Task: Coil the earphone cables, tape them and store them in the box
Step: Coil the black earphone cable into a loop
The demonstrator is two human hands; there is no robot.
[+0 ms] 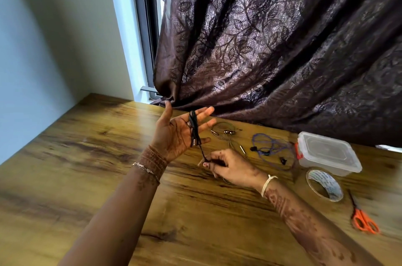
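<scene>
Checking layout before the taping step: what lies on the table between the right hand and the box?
The purple earphones lie loose there, between the right hand and the box; the head view shows it.

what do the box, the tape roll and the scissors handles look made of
Clear rectangular lidded box: translucent glossy plastic; see-through walls, red clip at one end. Transparent tape roll: clear shiny film, printed inner core, probably cardboard. Orange-handled scissors: smooth moulded plastic handles; thin dark blades, likely metal.
</scene>
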